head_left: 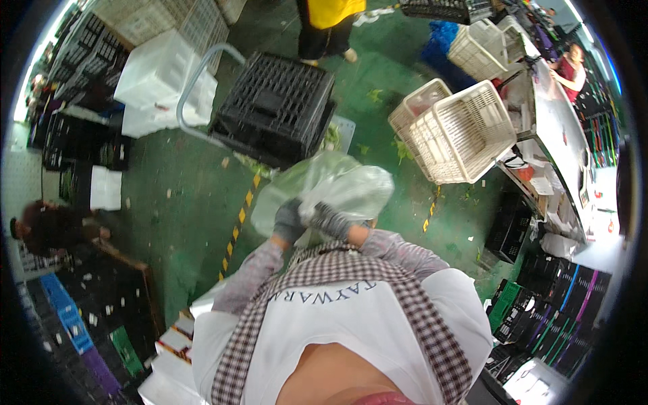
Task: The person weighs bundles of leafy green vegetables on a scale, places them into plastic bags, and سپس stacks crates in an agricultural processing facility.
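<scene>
A large translucent plastic bag [324, 177] is bunched up in front of my body, its far part puffed out and its gathered neck between my hands. My left hand [289, 221], in a grey glove, is closed around the bunched plastic on the left. Close beside it, my gloved right hand [330, 221] grips the same gathered part from the right. What lies inside the bag, if anything, cannot be made out. Just beyond the bag, black crates [277, 101] are stacked on a trolley with a curved grey handle [185, 94].
Cream plastic baskets [466, 135] stand tilted to the right. White foam boxes [158, 77] are at the back left. A person in yellow [331, 13] stands ahead, others at the far sides. A long worktable [560, 128] lines the right. Leaf scraps litter the green floor [378, 128].
</scene>
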Demonstrator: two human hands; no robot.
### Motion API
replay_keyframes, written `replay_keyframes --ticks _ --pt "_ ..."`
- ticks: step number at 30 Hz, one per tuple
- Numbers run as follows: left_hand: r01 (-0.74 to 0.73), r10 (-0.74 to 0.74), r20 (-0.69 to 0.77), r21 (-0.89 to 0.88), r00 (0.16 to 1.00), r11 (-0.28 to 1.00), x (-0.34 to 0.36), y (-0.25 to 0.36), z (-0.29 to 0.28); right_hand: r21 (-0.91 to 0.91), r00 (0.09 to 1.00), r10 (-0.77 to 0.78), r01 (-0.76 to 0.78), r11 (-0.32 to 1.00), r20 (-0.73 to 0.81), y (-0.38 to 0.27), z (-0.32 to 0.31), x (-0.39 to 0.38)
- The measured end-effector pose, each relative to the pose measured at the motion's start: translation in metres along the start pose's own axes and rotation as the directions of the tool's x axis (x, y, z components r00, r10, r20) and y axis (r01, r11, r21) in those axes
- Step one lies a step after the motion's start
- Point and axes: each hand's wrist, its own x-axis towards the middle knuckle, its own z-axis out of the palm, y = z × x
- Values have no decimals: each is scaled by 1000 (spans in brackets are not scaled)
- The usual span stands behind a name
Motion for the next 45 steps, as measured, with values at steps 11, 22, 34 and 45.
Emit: replay_keyframes --ticks 11,22,34,45 --pt "124 -112 60 -265 992 956 48 134 170 -339 981 100 -151 928 -164 -112 -194 -170" --pt "226 -172 146 -637 974 737 107 116 340 -484 694 -117 -361 797 -710 -107 -390 -277" --pt "99 -10 170 -520 985 849 210 245 266 -196 546 89 -443 875 -833 -73 -425 -300" --pt "65 -9 131 -427 991 902 271 266 262 -255 633 211 -562 787 -744 -118 -444 -287"
